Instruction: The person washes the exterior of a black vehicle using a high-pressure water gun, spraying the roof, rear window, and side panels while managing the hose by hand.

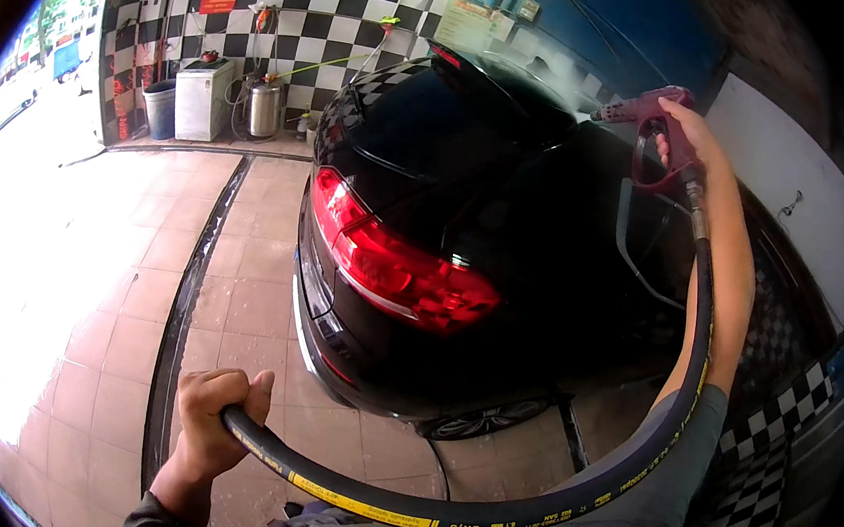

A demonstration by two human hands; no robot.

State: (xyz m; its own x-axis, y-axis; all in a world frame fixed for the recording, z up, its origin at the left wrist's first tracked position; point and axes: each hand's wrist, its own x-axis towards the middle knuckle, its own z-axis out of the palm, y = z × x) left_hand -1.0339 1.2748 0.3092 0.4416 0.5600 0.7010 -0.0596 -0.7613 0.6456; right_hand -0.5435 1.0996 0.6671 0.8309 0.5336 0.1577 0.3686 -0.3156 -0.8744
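Note:
My right hand (686,132) grips a dark red pressure-washer spray gun (650,110), held high at the upper right, its nozzle pointing left. White water mist (570,77) spreads from the nozzle tip over the roof of a black car (432,144). From the gun's metal fitting a thick black hydraulic hose (520,517) with yellow print bends down in front of my body. My left hand (217,411) is closed around this hose at the lower left. The car's rear corner faces me, with its red tail light (399,261) and rear spoiler (469,72) in sight.
A white cabinet (201,101), a dark bin (158,109) and a steel pressure tank (264,108) stand along the checkered wall (330,22). A dark drain channel (193,296) crosses the tiled floor (142,277). Bright daylight enters from the left. A rear wheel (487,420) shows below.

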